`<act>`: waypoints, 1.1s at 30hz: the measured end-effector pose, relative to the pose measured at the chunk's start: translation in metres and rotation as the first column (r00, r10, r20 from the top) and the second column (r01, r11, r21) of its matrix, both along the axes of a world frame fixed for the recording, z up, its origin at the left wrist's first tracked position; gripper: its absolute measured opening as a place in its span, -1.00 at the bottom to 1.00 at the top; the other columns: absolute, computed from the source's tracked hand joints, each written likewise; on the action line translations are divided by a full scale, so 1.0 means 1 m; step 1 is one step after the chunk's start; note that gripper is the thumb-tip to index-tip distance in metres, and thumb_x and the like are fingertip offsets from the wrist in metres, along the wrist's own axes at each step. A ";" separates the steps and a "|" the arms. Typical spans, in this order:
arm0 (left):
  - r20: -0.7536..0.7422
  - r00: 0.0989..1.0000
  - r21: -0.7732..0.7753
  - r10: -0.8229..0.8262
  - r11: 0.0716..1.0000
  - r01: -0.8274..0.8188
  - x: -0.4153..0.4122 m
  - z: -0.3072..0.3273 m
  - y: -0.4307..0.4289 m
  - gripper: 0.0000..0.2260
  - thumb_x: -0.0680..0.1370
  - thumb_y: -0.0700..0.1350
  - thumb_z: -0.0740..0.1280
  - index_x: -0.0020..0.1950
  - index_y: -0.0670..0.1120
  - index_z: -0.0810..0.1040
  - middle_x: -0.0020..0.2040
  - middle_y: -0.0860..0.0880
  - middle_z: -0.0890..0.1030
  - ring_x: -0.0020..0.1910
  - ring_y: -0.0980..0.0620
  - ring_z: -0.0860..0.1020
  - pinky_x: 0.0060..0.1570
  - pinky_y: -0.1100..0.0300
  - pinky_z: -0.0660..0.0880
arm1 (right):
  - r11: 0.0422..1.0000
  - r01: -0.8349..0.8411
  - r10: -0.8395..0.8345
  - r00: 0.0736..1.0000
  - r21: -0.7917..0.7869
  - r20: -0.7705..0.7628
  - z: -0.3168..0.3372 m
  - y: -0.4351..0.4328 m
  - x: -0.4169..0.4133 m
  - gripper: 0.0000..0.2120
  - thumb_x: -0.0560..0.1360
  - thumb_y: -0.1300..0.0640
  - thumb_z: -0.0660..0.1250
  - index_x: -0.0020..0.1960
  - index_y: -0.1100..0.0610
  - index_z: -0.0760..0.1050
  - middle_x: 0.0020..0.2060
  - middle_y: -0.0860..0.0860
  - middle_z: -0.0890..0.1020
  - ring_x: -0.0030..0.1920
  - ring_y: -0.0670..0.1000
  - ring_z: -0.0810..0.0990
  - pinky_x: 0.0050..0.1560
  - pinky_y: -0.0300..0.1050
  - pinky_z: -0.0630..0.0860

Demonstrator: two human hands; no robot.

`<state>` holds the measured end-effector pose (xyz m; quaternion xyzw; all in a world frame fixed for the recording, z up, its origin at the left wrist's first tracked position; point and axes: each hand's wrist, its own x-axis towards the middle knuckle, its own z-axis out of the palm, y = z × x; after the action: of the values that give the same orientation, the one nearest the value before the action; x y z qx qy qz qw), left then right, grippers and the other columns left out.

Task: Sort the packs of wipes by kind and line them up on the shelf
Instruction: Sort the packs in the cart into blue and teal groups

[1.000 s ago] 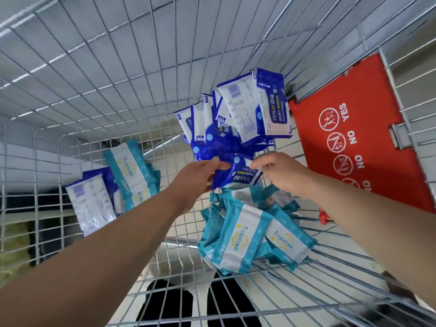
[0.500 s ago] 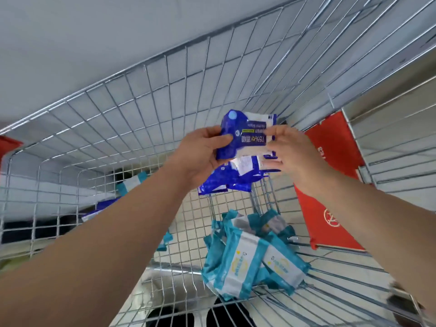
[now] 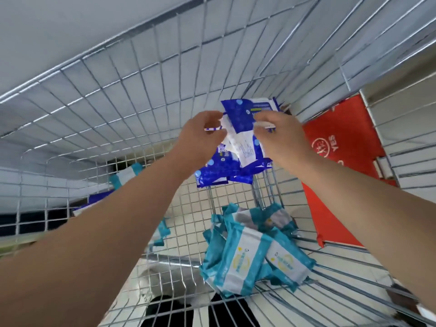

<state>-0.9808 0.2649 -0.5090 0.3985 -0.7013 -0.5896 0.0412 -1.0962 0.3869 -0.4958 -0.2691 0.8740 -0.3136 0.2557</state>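
Head view, the only one: looking down into a wire cart (image 3: 113, 95). No shelf in frame.

Hands, upper centre. Right hand (image 3: 280, 138) has its fingers curled over the right end of a dark blue pack (image 3: 243, 114) and grips it. Left hand (image 3: 200, 135) is at the pack's left edge, thumb above and fingers curled below. It reads as a pinch on that edge, but blur makes the contact less certain than on the right. The pack is lifted near the cart's far wall, long side roughly level.

Just below the hands are more blue packs (image 3: 226, 168), bunched and overlapping. Can't tell whether they hang from the grip or lean on the wire wall.

Lower centre: a heap of teal packs (image 3: 247, 263) on the cart floor, well apart from the blue ones. Left of centre, partly hidden by the left forearm: a few loose packs (image 3: 127, 175), teal and blue mixed. Right edge: a red flap (image 3: 342, 161) with pictograms.

Step, as I judge it: still the sort, pulling blue together inside the cart. Shelving not yet started; the leftovers on the left are unsorted.

Next move needs:
- firm two-sided hold so the slick film doesn't slide out
- square the pack against the other blues, same facing
- then clear the mixed ones on the left, by colour
- lift over the cart rim without snagging the wire
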 end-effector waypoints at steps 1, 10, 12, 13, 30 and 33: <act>0.012 1.000 -0.047 -0.003 0.999 0.004 0.015 0.003 -0.006 -0.69 0.55 -0.20 0.31 0.29 -0.05 0.49 0.17 0.02 0.58 0.03 0.09 0.57 0.03 0.18 0.54 | 0.999 -0.051 0.051 0.998 -0.005 -0.029 0.002 -0.004 0.009 -0.70 0.54 0.22 0.25 0.26 0.21 0.51 0.25 0.08 0.55 0.25 0.03 0.49 0.18 -0.30 0.35; 0.428 0.897 -0.242 0.109 0.970 -0.003 0.206 -0.009 -0.064 -0.74 0.56 -0.17 0.32 0.25 -0.10 0.51 0.04 0.04 0.57 0.04 0.04 0.55 0.04 0.19 0.44 | 0.917 -0.396 0.394 0.918 0.049 0.049 -0.017 -0.067 0.138 -0.61 0.55 0.19 0.23 0.37 0.13 0.41 0.32 0.05 0.48 0.19 0.09 0.52 0.17 -0.15 0.40; 0.549 0.830 -0.199 0.098 0.980 0.016 0.240 -0.027 -0.066 -0.71 0.56 -0.15 0.32 0.28 -0.15 0.47 0.08 -0.03 0.56 0.00 -0.01 0.52 -0.01 0.13 0.46 | 0.893 -0.435 0.424 0.899 0.116 0.109 -0.036 -0.075 0.164 -0.59 0.56 0.16 0.25 0.40 0.12 0.39 0.36 0.05 0.45 0.27 0.06 0.47 0.24 -0.19 0.33; 0.608 0.790 -0.180 0.082 0.983 0.037 0.252 -0.036 -0.066 -0.68 0.56 -0.13 0.33 0.29 -0.15 0.45 0.12 -0.07 0.56 -0.01 -0.02 0.51 -0.05 0.13 0.45 | 0.892 -0.431 0.412 0.899 0.135 0.148 -0.045 -0.077 0.175 -0.60 0.55 0.15 0.26 0.39 0.10 0.40 0.35 0.05 0.45 0.27 0.05 0.47 0.21 -0.21 0.34; 0.676 0.710 -0.153 0.199 0.980 -0.129 0.265 -0.106 -0.063 -0.43 0.38 -0.02 0.54 0.26 -0.14 0.37 0.03 -0.04 0.53 0.00 -0.04 0.54 -0.01 0.06 0.53 | 0.913 -0.355 0.266 0.892 0.201 0.365 -0.113 -0.085 0.217 -0.61 0.52 0.36 0.23 0.32 0.18 0.48 0.33 0.16 0.47 -0.46 -0.14 0.43 -0.59 -0.45 0.28; 0.631 0.744 -0.091 0.219 0.974 -0.209 0.264 -0.106 -0.062 -0.58 0.40 -0.09 0.53 0.12 -0.09 0.40 -0.02 -0.04 0.57 -0.05 -0.05 0.58 -0.04 0.03 0.58 | 0.926 -0.321 0.227 0.894 0.199 0.387 -0.115 -0.085 0.218 -0.62 0.52 0.38 0.21 0.32 0.19 0.48 0.35 0.16 0.44 -0.34 -0.12 0.48 -0.57 -0.47 0.31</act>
<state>-0.7171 0.2033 -0.6149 0.6519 -0.6273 -0.4060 -0.1288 -0.8778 0.3016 -0.6112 -0.2937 0.7990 -0.2012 0.4847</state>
